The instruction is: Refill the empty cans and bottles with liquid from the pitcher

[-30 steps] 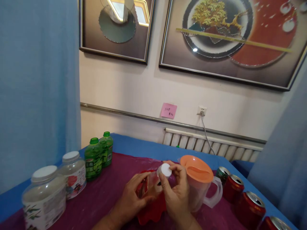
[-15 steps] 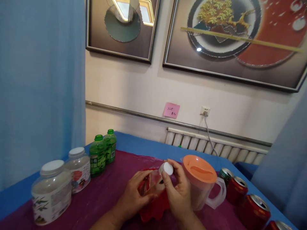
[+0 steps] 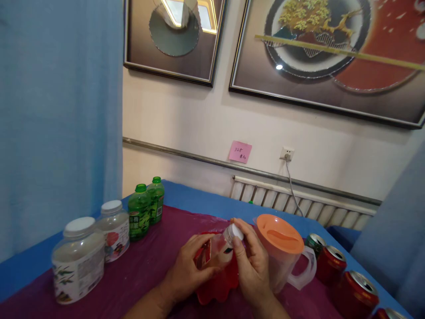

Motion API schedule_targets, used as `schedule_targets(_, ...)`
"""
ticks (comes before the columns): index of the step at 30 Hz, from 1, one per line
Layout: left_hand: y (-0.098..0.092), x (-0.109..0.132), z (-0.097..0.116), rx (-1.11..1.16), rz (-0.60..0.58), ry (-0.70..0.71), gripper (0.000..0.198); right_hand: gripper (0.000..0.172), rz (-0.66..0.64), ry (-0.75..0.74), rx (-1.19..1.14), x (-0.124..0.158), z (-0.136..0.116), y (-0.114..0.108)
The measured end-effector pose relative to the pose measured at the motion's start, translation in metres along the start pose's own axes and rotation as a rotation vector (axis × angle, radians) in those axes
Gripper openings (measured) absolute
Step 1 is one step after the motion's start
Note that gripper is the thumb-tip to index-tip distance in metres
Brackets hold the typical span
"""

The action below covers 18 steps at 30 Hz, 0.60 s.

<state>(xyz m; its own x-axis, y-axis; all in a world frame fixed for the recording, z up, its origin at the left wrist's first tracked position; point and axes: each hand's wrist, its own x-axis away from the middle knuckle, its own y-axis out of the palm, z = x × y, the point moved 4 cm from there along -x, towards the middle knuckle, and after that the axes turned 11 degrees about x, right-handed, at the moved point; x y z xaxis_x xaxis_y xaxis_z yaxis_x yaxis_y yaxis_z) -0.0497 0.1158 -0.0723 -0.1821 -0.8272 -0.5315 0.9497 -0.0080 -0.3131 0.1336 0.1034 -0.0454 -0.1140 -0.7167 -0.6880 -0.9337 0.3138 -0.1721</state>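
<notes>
Held over a red scalloped dish (image 3: pixel 217 290) is a small clear bottle (image 3: pixel 219 250) with a red label and a white screw cap (image 3: pixel 235 231). My left hand (image 3: pixel 191 263) is wrapped round the bottle's body from the left. My right hand (image 3: pixel 252 261) grips the white cap, with thumb and fingers on either side of it. The bottle leans to the upper right, and a clear neck shows beneath the cap. Whether the cap is loose I cannot tell. Close to my right hand stands a clear plastic pitcher (image 3: pixel 277 270) with an orange lid (image 3: pixel 280 234).
On the left stand two clear jars (image 3: pixel 79 266) (image 3: pixel 114 230) with white lids, and two green bottles (image 3: pixel 138 217) (image 3: pixel 156 201) without caps. Several drink cans (image 3: pixel 355 290) line the right side. A purple cloth (image 3: pixel 179 221) covers part of the blue table (image 3: pixel 195 195). Blue curtains (image 3: pixel 59 110) hang alongside.
The view has shifted slightly, so everything sits a little further right. More of the bottle's clear neck shows under the cap. Both hands keep their hold.
</notes>
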Motion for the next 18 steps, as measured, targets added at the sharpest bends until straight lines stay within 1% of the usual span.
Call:
schedule_targets(4, 0.0004, -0.0003, -0.0034, -0.006, -0.008, 0.0, 0.06, 0.037, -0.001, -0.002, 0.008, 0.0005, -0.001, -0.0016)
schedule_targets(10, 0.0006, 0.0003, -0.0024, 0.003, -0.045, -0.002, 0.06, 0.033, -0.036, -0.017, 0.014, -0.0018, -0.0036, -0.0041)
schedule_targets(14, 0.0009, 0.0007, -0.0022, 0.015, -0.061, 0.004, 0.061, 0.032, -0.009, 0.031, -0.062, -0.0018, -0.0023, -0.0022)
schedule_targets(18, 0.0014, 0.0021, -0.0068, 0.019, -0.056, 0.021, 0.065, 0.033, 0.02, 0.08, -0.141, -0.0016, -0.0019, 0.0021)
